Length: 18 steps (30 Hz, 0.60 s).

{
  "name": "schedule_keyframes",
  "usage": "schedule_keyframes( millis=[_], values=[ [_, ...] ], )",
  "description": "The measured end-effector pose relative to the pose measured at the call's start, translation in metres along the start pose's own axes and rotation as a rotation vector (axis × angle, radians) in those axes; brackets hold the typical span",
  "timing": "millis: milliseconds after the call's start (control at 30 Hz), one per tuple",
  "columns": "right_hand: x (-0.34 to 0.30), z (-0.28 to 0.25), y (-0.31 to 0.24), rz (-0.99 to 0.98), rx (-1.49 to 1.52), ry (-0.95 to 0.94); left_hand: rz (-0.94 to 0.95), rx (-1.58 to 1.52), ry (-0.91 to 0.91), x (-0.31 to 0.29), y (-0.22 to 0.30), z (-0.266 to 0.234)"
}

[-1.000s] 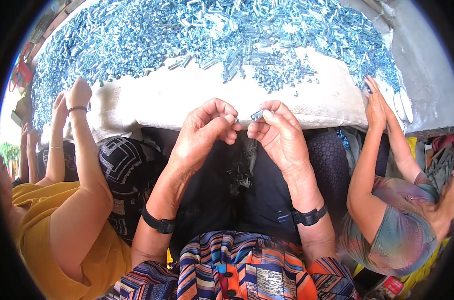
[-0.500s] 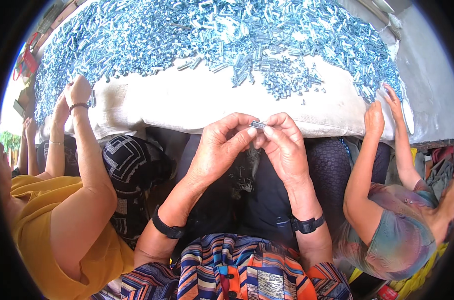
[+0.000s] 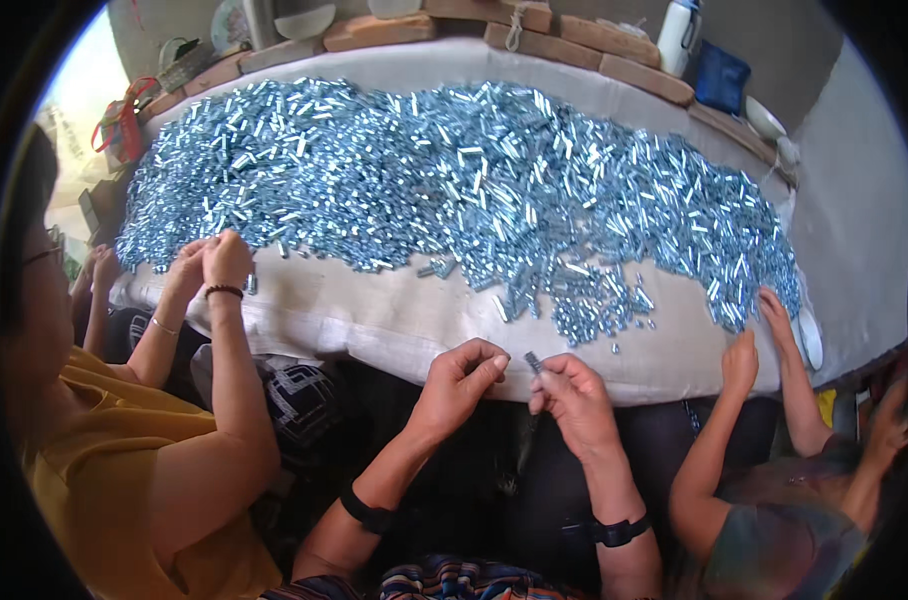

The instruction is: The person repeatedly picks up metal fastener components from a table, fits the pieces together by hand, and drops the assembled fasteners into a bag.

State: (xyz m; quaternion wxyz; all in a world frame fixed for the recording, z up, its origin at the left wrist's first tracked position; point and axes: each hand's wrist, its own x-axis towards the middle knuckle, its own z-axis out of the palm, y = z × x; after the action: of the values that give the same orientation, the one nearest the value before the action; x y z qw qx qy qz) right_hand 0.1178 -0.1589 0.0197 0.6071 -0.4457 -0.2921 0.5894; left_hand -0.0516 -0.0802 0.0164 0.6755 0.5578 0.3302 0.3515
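In front of the cloth-covered table point(image 3: 374, 335), my right hand point(image 3: 579, 405) pinches a small dark metal cylinder point(image 3: 534, 362) between thumb and fingers, its end pointing up and to the left. My left hand point(image 3: 459, 390) is held a short gap to the left, thumb pressed to the bent forefinger; whatever may be between those fingertips is too small or hidden to make out. Beyond both hands spreads a wide heap of shiny blue-silver metal tubes point(image 3: 354, 180). A small cluster of short pieces point(image 3: 584, 315) lies at its near edge.
At left, a person in a yellow top point(image 3: 124, 470) works with both hands at the table. Another person's hands point(image 3: 741, 365) are at the right end, near a white oval object point(image 3: 809, 338). Bricks point(image 3: 379, 33), a white bottle point(image 3: 679, 38) and a blue pouch point(image 3: 722, 78) line the far edge.
My hands have come apart: both fingertips were on the small metal cylinder, and now only my right hand holds it. The view has tilted up, showing the table's far edge.
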Motion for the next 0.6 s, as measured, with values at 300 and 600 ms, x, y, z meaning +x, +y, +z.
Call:
schedule_keyframes(
  millis=[300, 600],
  values=[
    [0.032, 0.014, -0.037, -0.066, -0.117, 0.009, 0.065, 0.19, 0.057, 0.028, -0.026, -0.024],
    [0.03, 0.009, -0.022, 0.036, -0.113, -0.052, 0.022, 0.038, 0.108, 0.035, -0.04, -0.027]
  ],
)
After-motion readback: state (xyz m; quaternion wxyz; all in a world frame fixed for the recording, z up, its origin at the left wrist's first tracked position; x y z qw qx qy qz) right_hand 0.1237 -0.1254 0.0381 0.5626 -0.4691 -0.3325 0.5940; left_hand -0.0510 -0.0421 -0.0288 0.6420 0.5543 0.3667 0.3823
